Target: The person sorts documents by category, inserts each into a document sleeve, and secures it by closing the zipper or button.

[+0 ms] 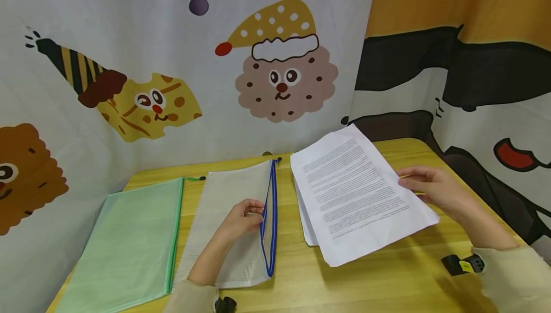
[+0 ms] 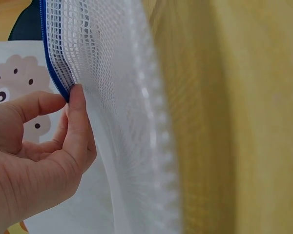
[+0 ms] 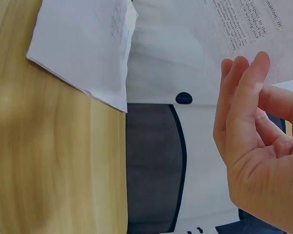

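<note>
My left hand (image 1: 242, 218) pinches the blue zipper edge of a white mesh zipper pouch (image 1: 228, 188), pulling its mouth apart along the right side. The left wrist view shows thumb and fingertips on the blue edge (image 2: 52, 73), with the mesh stretching away from them. My right hand (image 1: 439, 189) grips a printed sheet of paper (image 1: 357, 198) by its right edge, tilted above the table. Under that sheet, a stack of paper (image 3: 83, 48) lies on the table, mostly hidden in the head view.
A green mesh zipper pouch (image 1: 129, 236) lies left of the white one, its zipper side facing right. The wooden table (image 1: 366, 284) ends at the back against a curtain (image 1: 172, 26) printed with cartoon figures, which also hangs along the right side.
</note>
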Demonstrator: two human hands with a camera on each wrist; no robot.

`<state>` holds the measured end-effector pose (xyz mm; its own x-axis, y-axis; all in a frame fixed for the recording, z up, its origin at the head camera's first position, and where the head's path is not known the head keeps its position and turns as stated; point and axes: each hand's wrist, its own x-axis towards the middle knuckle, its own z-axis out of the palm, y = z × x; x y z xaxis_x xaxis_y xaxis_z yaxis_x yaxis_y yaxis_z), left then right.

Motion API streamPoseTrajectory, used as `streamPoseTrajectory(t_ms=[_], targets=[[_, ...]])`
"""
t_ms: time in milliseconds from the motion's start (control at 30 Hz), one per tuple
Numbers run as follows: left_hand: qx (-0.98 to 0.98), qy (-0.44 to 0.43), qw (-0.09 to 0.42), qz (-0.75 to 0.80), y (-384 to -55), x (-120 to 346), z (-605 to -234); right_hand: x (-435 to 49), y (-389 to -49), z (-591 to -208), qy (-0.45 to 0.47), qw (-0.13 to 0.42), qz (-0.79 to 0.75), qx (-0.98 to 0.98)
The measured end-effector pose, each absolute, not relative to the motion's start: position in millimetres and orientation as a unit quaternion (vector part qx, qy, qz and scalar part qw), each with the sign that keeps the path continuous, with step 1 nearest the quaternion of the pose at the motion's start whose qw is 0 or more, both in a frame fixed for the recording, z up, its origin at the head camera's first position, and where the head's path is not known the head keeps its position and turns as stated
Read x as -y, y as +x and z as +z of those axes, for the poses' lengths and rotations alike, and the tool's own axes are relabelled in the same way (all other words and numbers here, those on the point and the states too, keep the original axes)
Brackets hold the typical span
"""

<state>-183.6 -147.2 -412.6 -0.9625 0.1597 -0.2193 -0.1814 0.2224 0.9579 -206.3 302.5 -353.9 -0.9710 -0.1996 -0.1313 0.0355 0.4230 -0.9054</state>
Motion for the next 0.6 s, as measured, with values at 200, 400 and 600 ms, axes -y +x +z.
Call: streamPoseTrajectory(t_ms=[200,400,600], targets=[[-0.768,0.0,0.142,0.624,-184,148,-413,-291,-205,-355,-0.053,0.119,-0.529,-0.838],[-0.763,0.006,0.143,0.631,-185,149,-415,-284,-205,-357,-0.065,0.134,-0.539,-0.829],[-0.763,0.005,0.14,0.631,-185,149,-416,-277,-206,-359,-0.069,0.144,-0.536,-0.829]])
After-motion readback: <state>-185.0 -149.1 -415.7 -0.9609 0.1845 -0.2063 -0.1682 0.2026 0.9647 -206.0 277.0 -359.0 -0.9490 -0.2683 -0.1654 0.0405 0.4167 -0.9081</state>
